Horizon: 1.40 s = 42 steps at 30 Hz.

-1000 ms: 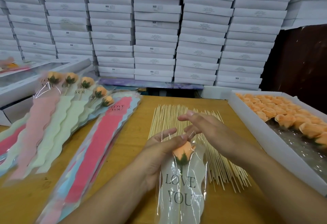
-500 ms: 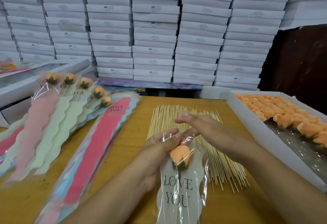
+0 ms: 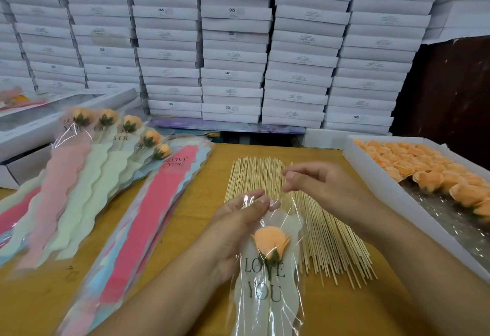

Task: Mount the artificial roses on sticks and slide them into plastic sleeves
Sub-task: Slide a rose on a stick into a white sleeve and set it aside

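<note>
Since a second ago the rose [image 3: 270, 241] has slid deeper into the sleeve [image 3: 267, 290], now sitting just above the printed "LOVE YOU", and the right hand [image 3: 326, 185] has drawn back from the mouth. The left hand [image 3: 238, 227] grips the sleeve's upper edge between thumb and fingers. The right hand hovers above, fingers loosely curled; it may pinch the film's corner, but glare hides this.

To finish well, hold the mouth open and ease the stick straight down so the petals do not catch.

The loose sticks [image 3: 299, 219] lie under the sleeve and could snag it. Finished roses [image 3: 106, 134] fan out at left on the table [image 3: 206, 189], beside spare sleeves [image 3: 148, 219]. A tray [image 3: 376, 184] of rose heads sits right.
</note>
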Each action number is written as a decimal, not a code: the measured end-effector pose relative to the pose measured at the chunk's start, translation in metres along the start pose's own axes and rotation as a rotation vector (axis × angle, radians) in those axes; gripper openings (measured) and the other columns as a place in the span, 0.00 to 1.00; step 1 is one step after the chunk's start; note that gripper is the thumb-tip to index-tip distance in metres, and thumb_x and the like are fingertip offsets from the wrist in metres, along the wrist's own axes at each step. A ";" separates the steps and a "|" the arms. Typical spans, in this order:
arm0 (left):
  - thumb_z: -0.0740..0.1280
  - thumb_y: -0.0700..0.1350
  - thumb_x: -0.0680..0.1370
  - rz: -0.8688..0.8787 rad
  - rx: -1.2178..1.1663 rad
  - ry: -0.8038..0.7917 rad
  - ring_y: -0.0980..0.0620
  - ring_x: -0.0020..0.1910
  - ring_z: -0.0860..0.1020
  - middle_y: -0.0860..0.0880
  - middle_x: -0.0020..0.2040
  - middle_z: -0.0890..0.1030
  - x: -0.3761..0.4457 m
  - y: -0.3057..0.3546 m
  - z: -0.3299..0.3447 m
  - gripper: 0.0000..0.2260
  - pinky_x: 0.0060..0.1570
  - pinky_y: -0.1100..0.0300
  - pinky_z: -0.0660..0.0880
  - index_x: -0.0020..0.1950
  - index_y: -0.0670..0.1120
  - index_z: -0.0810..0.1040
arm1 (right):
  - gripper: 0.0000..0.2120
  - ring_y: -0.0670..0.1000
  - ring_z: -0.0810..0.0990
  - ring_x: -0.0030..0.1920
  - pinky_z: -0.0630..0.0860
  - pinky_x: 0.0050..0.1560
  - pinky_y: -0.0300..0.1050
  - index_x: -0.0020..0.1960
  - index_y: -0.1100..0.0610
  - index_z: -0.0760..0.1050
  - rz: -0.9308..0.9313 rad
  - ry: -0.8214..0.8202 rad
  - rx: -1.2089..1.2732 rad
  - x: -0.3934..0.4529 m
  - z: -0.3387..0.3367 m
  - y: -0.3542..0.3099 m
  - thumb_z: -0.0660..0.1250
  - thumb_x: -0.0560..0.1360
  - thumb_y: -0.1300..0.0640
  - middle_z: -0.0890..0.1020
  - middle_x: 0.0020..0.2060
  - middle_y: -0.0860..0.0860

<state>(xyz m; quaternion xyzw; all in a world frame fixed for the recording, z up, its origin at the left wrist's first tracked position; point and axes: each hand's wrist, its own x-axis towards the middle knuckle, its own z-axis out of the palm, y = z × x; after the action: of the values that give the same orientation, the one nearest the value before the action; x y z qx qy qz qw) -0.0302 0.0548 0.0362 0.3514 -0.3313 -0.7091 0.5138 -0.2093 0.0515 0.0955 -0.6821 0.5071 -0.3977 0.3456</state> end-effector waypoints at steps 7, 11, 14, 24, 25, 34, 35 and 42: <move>0.73 0.43 0.68 0.030 -0.032 0.036 0.48 0.42 0.86 0.44 0.51 0.87 0.002 0.005 0.003 0.21 0.38 0.55 0.83 0.61 0.44 0.79 | 0.22 0.51 0.87 0.43 0.83 0.43 0.44 0.50 0.53 0.84 0.366 -0.138 0.377 -0.030 0.017 0.027 0.75 0.63 0.40 0.87 0.45 0.53; 0.72 0.44 0.72 0.046 0.004 0.062 0.48 0.41 0.86 0.44 0.51 0.87 -0.001 0.005 0.004 0.18 0.34 0.57 0.82 0.62 0.45 0.79 | 0.06 0.49 0.82 0.33 0.79 0.33 0.39 0.39 0.54 0.86 0.347 -0.058 0.454 -0.040 0.025 0.033 0.75 0.71 0.52 0.85 0.35 0.54; 0.68 0.42 0.79 0.044 -0.015 0.071 0.48 0.41 0.86 0.44 0.50 0.87 -0.002 0.005 0.005 0.12 0.32 0.58 0.81 0.63 0.44 0.78 | 0.07 0.48 0.78 0.27 0.74 0.26 0.37 0.36 0.57 0.84 0.301 0.077 0.413 -0.043 0.027 0.035 0.74 0.73 0.59 0.80 0.29 0.54; 0.66 0.44 0.81 0.082 -0.030 0.058 0.45 0.48 0.86 0.46 0.54 0.86 0.001 0.007 0.003 0.14 0.40 0.54 0.83 0.67 0.47 0.75 | 0.09 0.52 0.87 0.45 0.81 0.46 0.43 0.48 0.51 0.86 0.350 -0.312 0.445 -0.057 0.042 0.027 0.76 0.70 0.50 0.87 0.45 0.54; 0.66 0.44 0.81 0.083 -0.035 0.062 0.46 0.47 0.86 0.46 0.54 0.86 0.001 0.007 0.003 0.14 0.39 0.54 0.83 0.66 0.47 0.76 | 0.08 0.53 0.87 0.43 0.81 0.43 0.41 0.47 0.53 0.86 0.348 -0.315 0.452 -0.058 0.042 0.028 0.75 0.69 0.52 0.87 0.44 0.55; 0.76 0.52 0.71 -0.016 0.116 0.058 0.47 0.39 0.86 0.43 0.48 0.87 -0.015 0.010 0.004 0.22 0.34 0.58 0.81 0.62 0.46 0.77 | 0.05 0.54 0.87 0.40 0.79 0.35 0.39 0.46 0.56 0.86 0.328 -0.192 0.543 -0.048 0.036 0.041 0.76 0.70 0.58 0.87 0.44 0.58; 0.76 0.51 0.70 -0.047 0.127 0.046 0.47 0.39 0.86 0.43 0.47 0.87 -0.021 0.009 0.005 0.24 0.33 0.58 0.80 0.62 0.46 0.76 | 0.06 0.56 0.87 0.43 0.80 0.37 0.41 0.47 0.57 0.86 0.317 -0.166 0.556 -0.046 0.034 0.040 0.75 0.70 0.58 0.87 0.46 0.59; 0.78 0.42 0.70 -0.240 0.413 -0.161 0.47 0.48 0.86 0.44 0.51 0.87 -0.049 -0.017 0.010 0.13 0.46 0.53 0.83 0.54 0.47 0.83 | 0.25 0.66 0.84 0.49 0.79 0.55 0.62 0.50 0.64 0.82 0.314 0.079 0.519 -0.032 0.024 0.043 0.79 0.61 0.48 0.86 0.47 0.62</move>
<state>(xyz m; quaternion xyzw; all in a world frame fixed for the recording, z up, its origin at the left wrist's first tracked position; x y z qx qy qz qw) -0.0360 0.1070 0.0355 0.4280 -0.4650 -0.7079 0.3153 -0.2114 0.0733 0.0409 -0.4681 0.5009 -0.4821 0.5456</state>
